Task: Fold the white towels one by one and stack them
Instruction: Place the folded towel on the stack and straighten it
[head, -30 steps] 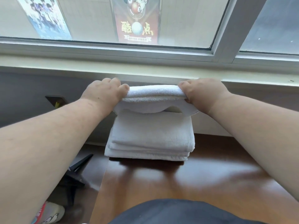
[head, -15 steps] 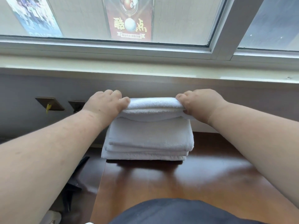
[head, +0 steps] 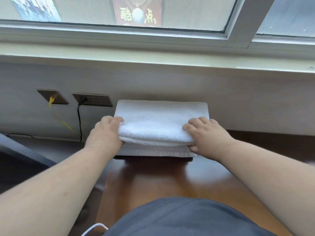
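- Lying on top of the stack of folded towels point(head: 153, 151) is the top towel point(head: 160, 123), folded white, at the far edge of the table point(head: 162, 181) and right against the wall under the window.
- The top towel's near corners sit inside both hands: fingers on its upper face, thumbs tucked under its near folded edge.
- The left hand point(head: 106, 133) pinches the near left corner; its fingers point(head: 117, 120) curl onto the cloth, held close together.
- The right hand point(head: 207, 135) pinches the near right corner; its fingers point(head: 196, 123) lie a little spread on the top face, and the thumb presses in between this towel and the layer below.
- The stack's lower layers show as a thin white band below the gripped edge, resting on the dark wood.
- Both forearms reach in from the near side, well apart.
- On the wall to the left of the towels are two sockets: one with a yellow cable point(head: 58, 116), one with a black cable point(head: 79, 120) hanging down.
- Above runs the window sill point(head: 153, 60), with a red poster point(head: 138, 12) behind the glass.
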### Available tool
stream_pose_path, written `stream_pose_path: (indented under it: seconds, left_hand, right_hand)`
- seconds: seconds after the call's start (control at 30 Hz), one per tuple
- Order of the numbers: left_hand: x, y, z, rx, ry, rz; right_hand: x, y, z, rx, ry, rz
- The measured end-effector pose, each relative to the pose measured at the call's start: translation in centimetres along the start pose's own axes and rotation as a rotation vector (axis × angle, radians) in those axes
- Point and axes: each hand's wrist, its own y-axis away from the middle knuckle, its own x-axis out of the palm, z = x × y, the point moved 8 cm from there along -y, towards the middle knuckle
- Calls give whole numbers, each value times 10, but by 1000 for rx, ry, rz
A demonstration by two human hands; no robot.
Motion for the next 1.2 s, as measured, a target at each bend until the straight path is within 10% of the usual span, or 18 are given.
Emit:
stream_pose_path:
  seconds: [0.2,0.5,0.7,1.0,1.2]
  left_hand:
    - [43,13,18,-560,919,137]
    - [52,33,6,-666,1949,445]
    - [55,18,10,-675,1739,327]
    - [27,-17,5,-559,1596,786]
    - [26,-58,-5,-628,1374,766]
  right_hand:
    - [1,-4,16,45,-73,-32]
    - [-1,-53,93,-106,-119,-32]
    - [-20,-89,144,-208,-108,-58]
    - [-37,-117,176,-236,-185,-82]
    - [-38,-114,172,-311,-179,-90]
